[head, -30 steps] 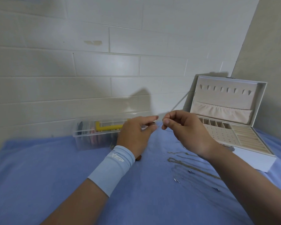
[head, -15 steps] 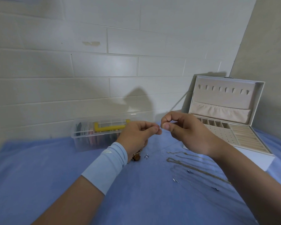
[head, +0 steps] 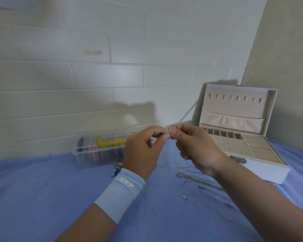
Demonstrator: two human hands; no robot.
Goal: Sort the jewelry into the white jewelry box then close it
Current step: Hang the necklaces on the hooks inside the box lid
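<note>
We hold both hands up over the blue cloth, fingertips meeting. Our left hand and right hand both pinch a tiny piece of jewelry, perhaps an earring, though it is too small to tell. The white jewelry box stands open at right. Thin chains lie on the cloth beneath our right wrist.
</note>
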